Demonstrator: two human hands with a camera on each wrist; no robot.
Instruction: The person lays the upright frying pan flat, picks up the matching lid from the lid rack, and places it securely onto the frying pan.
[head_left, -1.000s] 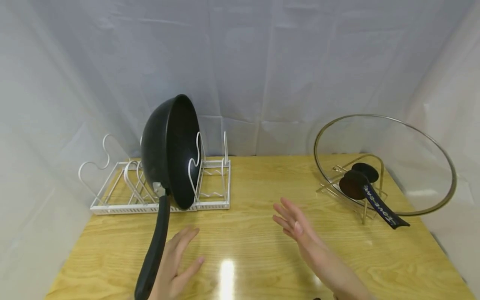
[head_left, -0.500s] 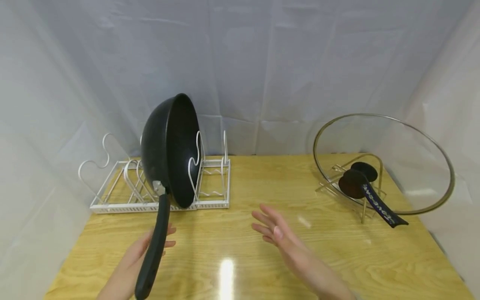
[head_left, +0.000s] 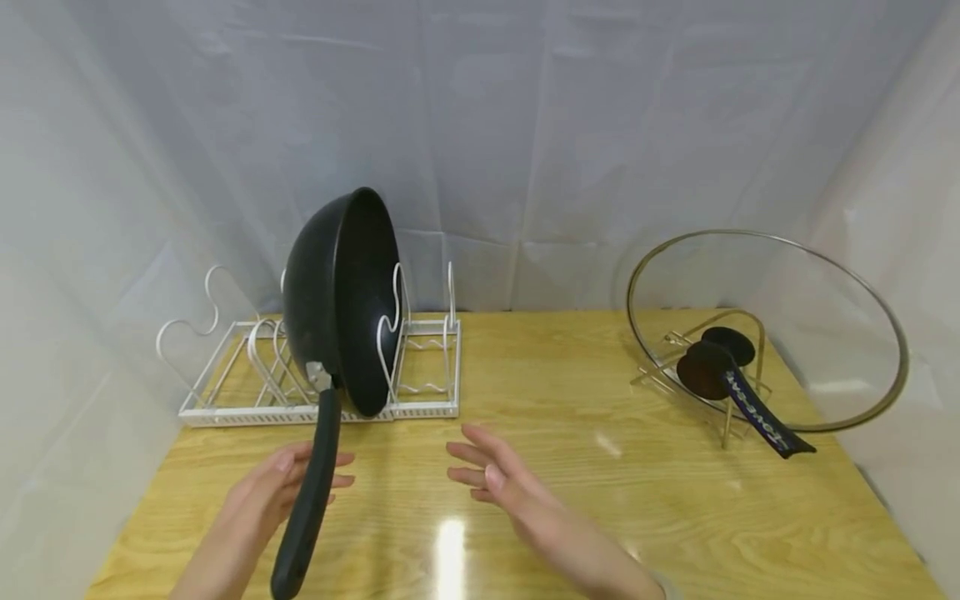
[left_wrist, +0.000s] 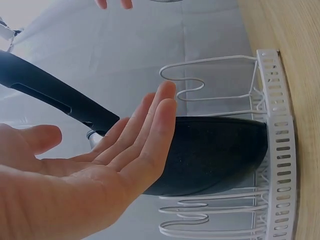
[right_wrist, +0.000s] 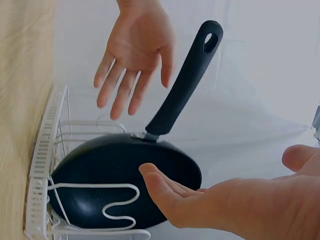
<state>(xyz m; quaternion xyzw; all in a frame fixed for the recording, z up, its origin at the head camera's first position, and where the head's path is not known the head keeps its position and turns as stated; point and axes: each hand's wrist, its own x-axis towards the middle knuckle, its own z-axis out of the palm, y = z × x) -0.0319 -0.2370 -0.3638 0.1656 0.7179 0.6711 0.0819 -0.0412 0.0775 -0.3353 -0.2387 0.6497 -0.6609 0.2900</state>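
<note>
A black wok [head_left: 318,292] stands on its side in a white wire rack [head_left: 427,410], its opening turned to the right. Its long black handle [head_left: 311,492] juts toward me over the table's front. Just left of the handle and partly behind it is my left hand [head_left: 258,500], fingers extended, palm facing inward; the right wrist view shows a gap between this hand and the handle. My right hand [head_left: 517,492] hovers to the right of the handle, fingers straight and slightly spread, touching nothing. In the left wrist view the wok's outer side [left_wrist: 215,155] appears beyond the left fingers.
At the right, a large glass lid [head_left: 825,333] with a metal rim and a black knob handle [head_left: 757,412] leans upright in a gold wire stand [head_left: 726,425]. The wooden table [head_left: 555,358] ends at a pale plastic sheet [head_left: 480,167] behind and at both sides.
My right hand has moved left toward the wok handle. My left hand has shifted from the handle's right side to its left. The wok, rack and lid have stayed in place.
</note>
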